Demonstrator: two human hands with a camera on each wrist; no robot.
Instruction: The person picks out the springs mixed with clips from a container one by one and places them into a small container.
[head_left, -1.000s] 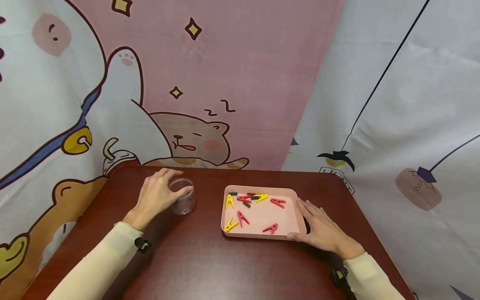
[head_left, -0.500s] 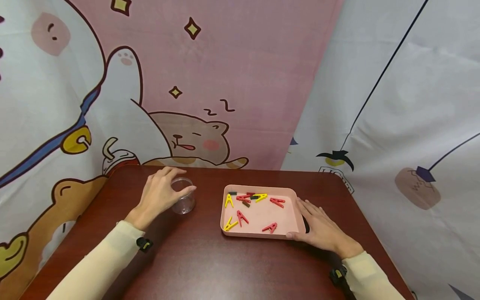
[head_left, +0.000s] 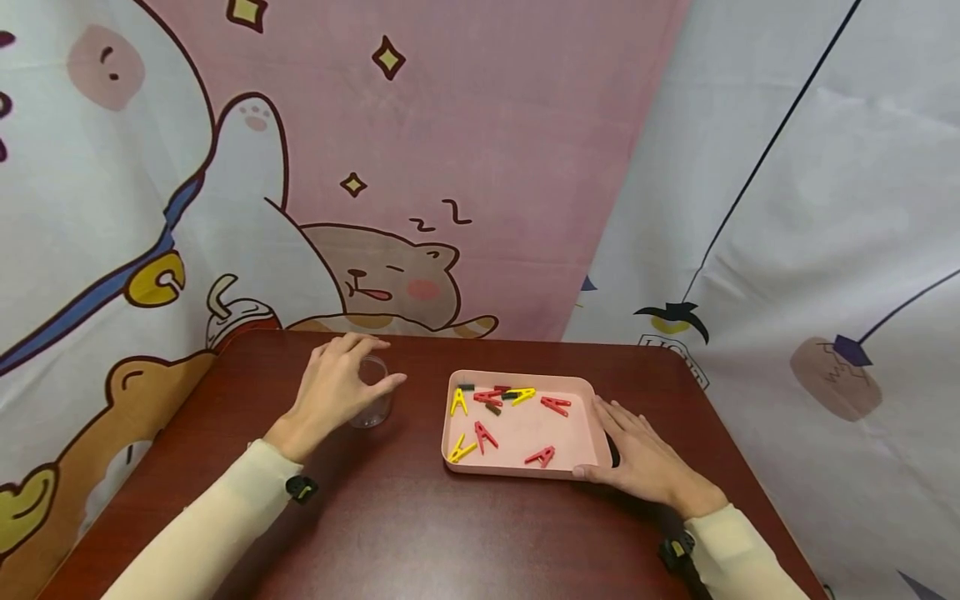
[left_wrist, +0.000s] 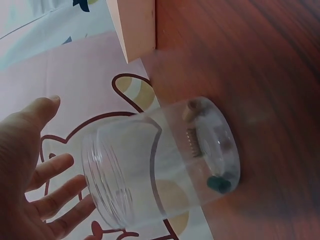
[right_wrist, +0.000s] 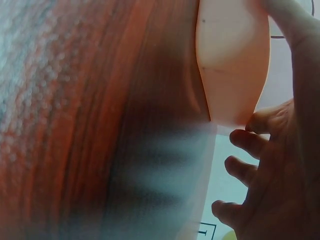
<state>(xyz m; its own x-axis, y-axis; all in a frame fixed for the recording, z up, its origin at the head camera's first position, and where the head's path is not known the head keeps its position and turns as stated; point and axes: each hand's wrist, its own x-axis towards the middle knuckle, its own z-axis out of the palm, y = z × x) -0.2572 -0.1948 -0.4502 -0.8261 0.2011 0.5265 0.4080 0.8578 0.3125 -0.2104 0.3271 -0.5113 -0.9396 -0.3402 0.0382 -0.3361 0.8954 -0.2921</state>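
Observation:
A clear plastic jar (head_left: pixel 372 408) stands on the table at the left. My left hand (head_left: pixel 330 396) is held beside its mouth, thumb and fingers apart with nothing between them. The left wrist view shows a few small pieces at the bottom of the jar (left_wrist: pixel 145 165), among them a dark green one (left_wrist: pixel 218 184) and a ribbed, spring-like one (left_wrist: pixel 193 142). My right hand (head_left: pixel 645 458) rests against the right end of a pink tray (head_left: pixel 517 429), fingers extended, thumb at the near corner. Red clips (head_left: pixel 555 406), yellow clips (head_left: pixel 459 402) and small dark pieces (head_left: pixel 492 409) lie in the tray.
The dark reddish-brown table (head_left: pixel 450 533) reaches back to a cloth backdrop (head_left: pixel 517 167) printed with cartoon animals. Between jar and tray is a strip of bare tabletop.
My left hand has shifted slightly to the right, now covering more of the jar in the head view. The right hand, the tray and the clips look unchanged.

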